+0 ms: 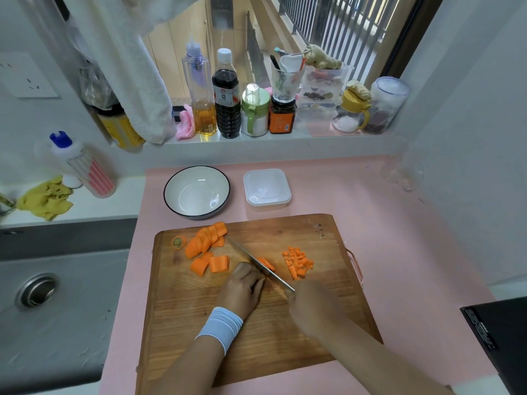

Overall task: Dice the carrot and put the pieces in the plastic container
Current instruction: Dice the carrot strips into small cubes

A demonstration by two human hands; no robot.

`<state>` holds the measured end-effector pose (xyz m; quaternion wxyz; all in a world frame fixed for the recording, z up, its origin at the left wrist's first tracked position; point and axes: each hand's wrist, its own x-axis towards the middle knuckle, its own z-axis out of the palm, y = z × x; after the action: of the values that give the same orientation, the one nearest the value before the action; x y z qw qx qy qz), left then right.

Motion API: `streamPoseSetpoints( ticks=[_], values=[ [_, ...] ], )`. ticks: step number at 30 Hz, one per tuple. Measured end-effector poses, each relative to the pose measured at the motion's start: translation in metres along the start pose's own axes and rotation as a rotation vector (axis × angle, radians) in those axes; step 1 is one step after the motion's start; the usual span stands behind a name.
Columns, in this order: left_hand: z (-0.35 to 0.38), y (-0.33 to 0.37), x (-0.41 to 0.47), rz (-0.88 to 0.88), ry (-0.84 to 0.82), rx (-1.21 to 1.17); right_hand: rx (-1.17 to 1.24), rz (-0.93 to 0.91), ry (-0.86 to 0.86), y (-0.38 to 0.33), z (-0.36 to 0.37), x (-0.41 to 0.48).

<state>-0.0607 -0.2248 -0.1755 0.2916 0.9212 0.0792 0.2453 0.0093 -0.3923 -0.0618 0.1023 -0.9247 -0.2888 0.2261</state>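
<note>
Middle of the wooden cutting board: left hand, pale blue wristband at the wrist, fingers curled and knuckles forward, fingertips pressing down on a few carrot strips. Right up against those knuckles, the blade of a knife, slanting from the board's near right toward its far left, edge down on the strips. At the blade's near end, right hand, motion-blurred, closed round the handle, the handle itself hidden inside the grip. Just right of the blade, also on the board, a loose pile of diced carrot pieces. On the board's far left quarter, a fanned row of thick carrot slabs with two more curved slabs just nearer, apart from the left hand; beside them at the board's left edge, the trimmed carrot top with its green centre. Beyond the board's far edge, on the pink surface, a square plastic container, translucent white, well apart from the diced pile; left of it, also beyond the far edge, a white bowl with a dark rim. Left of the board, a grey sink with a round drain. Further beyond the board, a windowsill lined with bottles and jars. Off the board's near right corner, a black box.
</note>
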Motion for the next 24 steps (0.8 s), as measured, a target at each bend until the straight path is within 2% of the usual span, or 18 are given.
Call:
streamPoseSetpoints(
  ticks=[10, 17, 21, 24],
  values=[
    [0.002, -0.002, 0.0, -0.013, 0.007, 0.006, 0.033, 0.019, -0.088, -0.012, 0.0, 0.013],
    [0.004, -0.004, 0.0, -0.005, 0.027, 0.026, 0.073, 0.036, -0.068, -0.013, -0.007, 0.014],
    [0.0, 0.0, 0.001, -0.021, -0.009, 0.013, 0.118, 0.028, -0.096, -0.01, -0.005, 0.013],
    [-0.009, 0.002, 0.006, -0.11, -0.095, -0.02, 0.188, 0.053, -0.115, -0.006, -0.007, 0.014]
  ],
)
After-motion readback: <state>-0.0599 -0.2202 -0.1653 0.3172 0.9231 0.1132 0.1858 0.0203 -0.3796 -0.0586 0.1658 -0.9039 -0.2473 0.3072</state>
